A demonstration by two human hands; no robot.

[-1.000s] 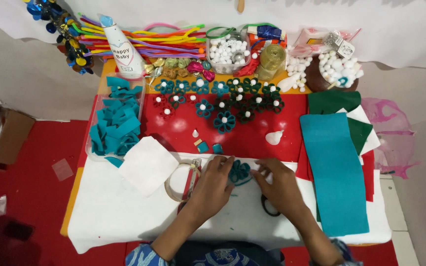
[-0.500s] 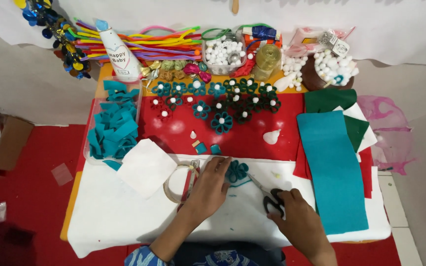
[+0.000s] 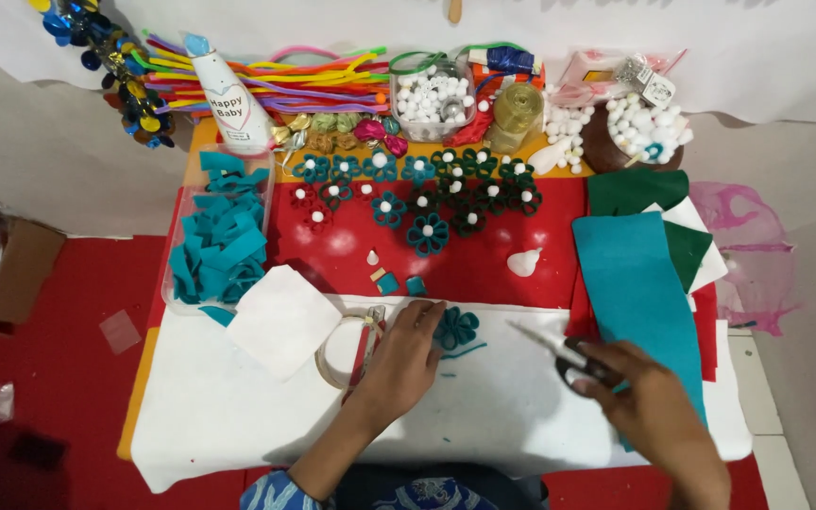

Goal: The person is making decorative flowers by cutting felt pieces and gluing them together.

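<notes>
Crowded craft tabletop (image 3: 484, 425), white sheet up front, red felt behind, all within easy reach. Rows of finished felt flowers (image 3: 427, 194) parked at the back on the red, out of the working zone. Teal felt strips (image 3: 219, 246) heaped in a clear tray on the left, ready for picking. Pipe cleaners (image 3: 304, 85) and tub of white pom-poms (image 3: 432, 94) lined up along the far edge. Teal felt sheet (image 3: 630, 283) laid flat on the right, beside the cutting side.

Left hand (image 3: 403, 354) flat on the white sheet, fingertips pressed right beside the teal felt flower (image 3: 457, 327), seemingly to pin the piece steady. Grip released here, nothing enclosed, just a press and a touch. Flower lying on the white sheet at centre front, a thin teal offcut curled just below.

Right hand (image 3: 649, 401) clenched around the handles of the scissors (image 3: 552, 345), blades angled up and left toward the flower but clear of it.

Against half a second back: right hand further right and higher now, scissors lifted off the sheet and plainly on show. Against a full second back: both hands then close together at the flower, no blades visible. Left hand and flower in much the same spot throughout.
</notes>
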